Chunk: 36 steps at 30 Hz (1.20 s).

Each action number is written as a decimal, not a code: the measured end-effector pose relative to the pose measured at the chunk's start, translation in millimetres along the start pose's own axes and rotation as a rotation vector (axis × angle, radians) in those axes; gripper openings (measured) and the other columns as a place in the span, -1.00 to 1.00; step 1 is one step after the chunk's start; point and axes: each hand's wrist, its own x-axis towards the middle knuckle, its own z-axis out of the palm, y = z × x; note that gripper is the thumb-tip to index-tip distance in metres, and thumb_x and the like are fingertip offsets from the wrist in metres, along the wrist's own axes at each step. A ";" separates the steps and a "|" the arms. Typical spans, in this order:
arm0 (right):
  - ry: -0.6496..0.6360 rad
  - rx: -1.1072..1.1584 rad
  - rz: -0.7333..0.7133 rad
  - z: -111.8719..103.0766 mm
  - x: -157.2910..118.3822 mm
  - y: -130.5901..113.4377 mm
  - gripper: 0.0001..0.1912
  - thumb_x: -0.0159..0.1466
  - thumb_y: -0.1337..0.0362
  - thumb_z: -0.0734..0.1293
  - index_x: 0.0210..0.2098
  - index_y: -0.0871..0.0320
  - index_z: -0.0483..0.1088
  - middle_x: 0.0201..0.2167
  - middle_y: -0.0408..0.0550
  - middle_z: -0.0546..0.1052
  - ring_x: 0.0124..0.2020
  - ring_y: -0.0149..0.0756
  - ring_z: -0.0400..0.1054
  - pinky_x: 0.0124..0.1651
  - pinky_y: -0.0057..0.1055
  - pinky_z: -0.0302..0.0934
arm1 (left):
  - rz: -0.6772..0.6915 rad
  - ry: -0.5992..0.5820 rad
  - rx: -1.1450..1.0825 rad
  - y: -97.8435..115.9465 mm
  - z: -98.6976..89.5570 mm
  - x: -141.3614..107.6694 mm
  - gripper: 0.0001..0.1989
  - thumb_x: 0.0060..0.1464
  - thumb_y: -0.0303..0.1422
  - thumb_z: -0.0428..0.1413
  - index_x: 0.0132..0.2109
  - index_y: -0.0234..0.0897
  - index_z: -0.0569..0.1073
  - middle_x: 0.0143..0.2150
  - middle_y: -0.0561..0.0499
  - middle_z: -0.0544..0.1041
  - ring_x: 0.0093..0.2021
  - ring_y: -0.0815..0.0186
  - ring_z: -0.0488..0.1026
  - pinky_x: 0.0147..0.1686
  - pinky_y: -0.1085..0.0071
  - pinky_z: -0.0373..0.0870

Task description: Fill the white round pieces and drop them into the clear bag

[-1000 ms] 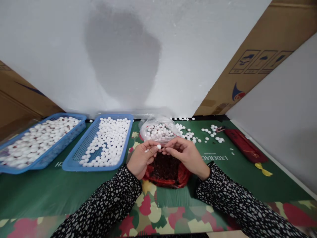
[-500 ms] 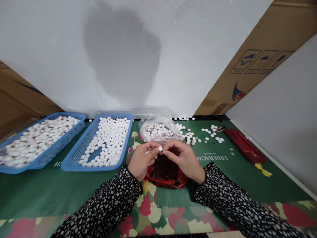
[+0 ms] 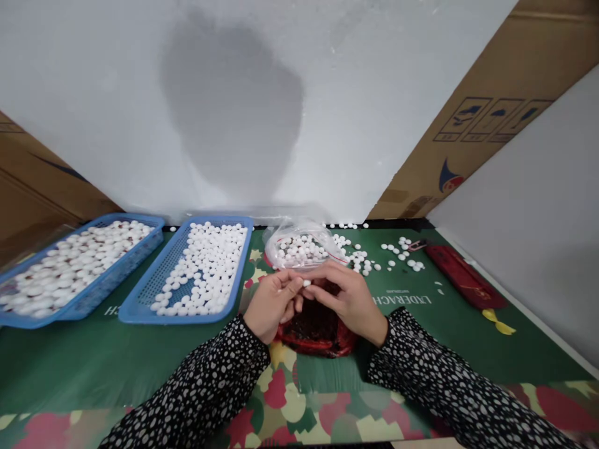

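Between the fingertips of my left hand (image 3: 277,303) and my right hand (image 3: 345,298) is one small white ball (image 3: 307,283). Both hands are closed in a pinch on it, and the fingers partly cover it. Just below them lies an open red bag (image 3: 314,345) holding dark brown-red stuff too fine to make out. Behind the hands, a clear plastic bag (image 3: 303,251) contains many similar white balls. More loose white balls (image 3: 358,259) are scattered to its right.
To the left, one blue basket (image 3: 178,318) holds plain white balls; another blue basket (image 3: 70,312) holds white pieces with reddish-brown marks. A dark red pouch (image 3: 463,274) with a yellow ribbon lies at right. A white wall (image 3: 337,125) and cardboard (image 3: 468,118) border the green table cover (image 3: 196,340).
The white ball has turned slightly between my fingers and shows less of itself. My left fingers have shifted a little; both hands stay over the red bag.
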 end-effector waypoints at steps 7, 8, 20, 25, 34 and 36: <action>0.092 -0.189 0.066 -8.0 22.2 25.2 -0.61 0.29 0.40 0.28 0.10 0.08 0.35 -0.14 -0.01 0.55 -0.29 -0.30 0.45 -0.15 -0.30 0.35 | -0.009 0.118 0.066 9.6 -5.7 0.0 -0.48 0.07 0.04 0.06 -0.60 -0.27 0.21 -0.77 0.24 -0.01 -0.77 0.57 -0.13 -0.74 0.56 -0.24; 0.045 -0.213 0.059 -8.4 20.9 25.4 -0.63 0.30 0.41 0.27 0.09 0.07 0.36 -0.12 -0.01 0.54 -0.24 -0.28 0.45 -0.12 -0.29 0.34 | -0.022 0.115 0.015 10.8 -6.4 0.4 -0.51 0.06 0.00 0.08 -0.59 -0.27 0.20 -0.73 0.24 -0.01 -0.74 0.57 -0.13 -0.73 0.57 -0.22; -0.486 -0.529 -0.115 14.5 -6.4 14.4 -0.88 0.26 0.47 0.29 -0.28 0.17 0.42 -0.27 0.00 0.46 -0.21 -0.18 0.37 -0.13 -0.23 0.29 | -0.007 -0.007 -0.214 5.3 -9.5 1.0 -0.71 0.08 -0.14 0.16 -0.26 -0.25 0.29 -0.53 0.18 0.34 -0.74 0.60 0.00 -0.81 0.65 -0.21; -0.369 -0.330 0.028 4.1 -2.4 8.1 -0.86 0.19 0.52 0.30 -0.35 0.16 0.36 -0.38 -0.11 0.46 -0.32 -0.29 0.35 -0.22 -0.37 0.24 | 0.033 0.029 -0.188 5.0 -13.5 4.4 -0.69 0.09 -0.13 0.17 -0.27 -0.33 0.39 -0.55 0.15 0.35 -0.74 0.63 -0.02 -0.79 0.65 -0.17; -0.160 0.299 0.289 -0.2 0.0 11.5 -0.95 0.25 0.34 0.35 -0.28 0.11 0.46 -0.31 -0.10 0.57 -0.30 -0.33 0.46 -0.17 -0.31 0.35 | 0.075 0.076 -0.234 4.9 -8.0 3.0 -0.64 -0.12 -0.32 0.34 -0.16 -0.37 0.48 -0.34 -0.04 0.51 -0.47 0.50 0.29 -0.58 0.61 0.13; -0.094 0.391 0.305 -1.0 1.1 8.7 -0.95 0.25 0.29 0.36 -0.30 0.10 0.48 -0.29 -0.08 0.57 -0.28 -0.32 0.49 -0.15 -0.28 0.38 | 0.086 0.081 -0.202 5.1 -7.3 2.8 -0.68 -0.12 -0.28 0.34 -0.26 -0.38 0.48 -0.40 -0.03 0.51 -0.53 0.52 0.24 -0.62 0.59 0.05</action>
